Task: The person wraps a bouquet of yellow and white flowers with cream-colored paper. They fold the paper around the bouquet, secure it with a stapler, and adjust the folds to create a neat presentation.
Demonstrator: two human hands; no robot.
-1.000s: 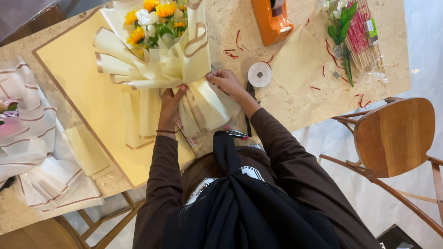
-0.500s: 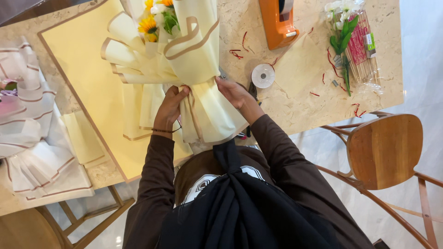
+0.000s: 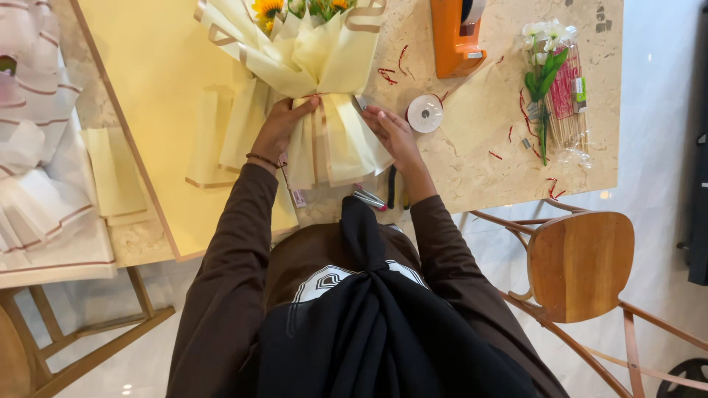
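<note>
The bouquet [image 3: 313, 66] lies on the desk [image 3: 472, 158], already wrapped in cream paper, sunflowers poking out the top. The left hand [image 3: 280, 125] grips the pinched neck; the right hand [image 3: 391, 133] rests flat against the wrap's lower skirt, fingers loose. No ribbon shows at the neck yet, so tying looks undone. The tape roll [image 3: 425, 113] sits just beside the right hand, the orange dispenser [image 3: 457, 37] further off, spare paper sheets [image 3: 140, 81] underneath. Nothing blocks the hands.

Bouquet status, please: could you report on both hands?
Left hand grips bouquet neck. Right hand flat against wrap. Tape roll beside right hand.
</note>
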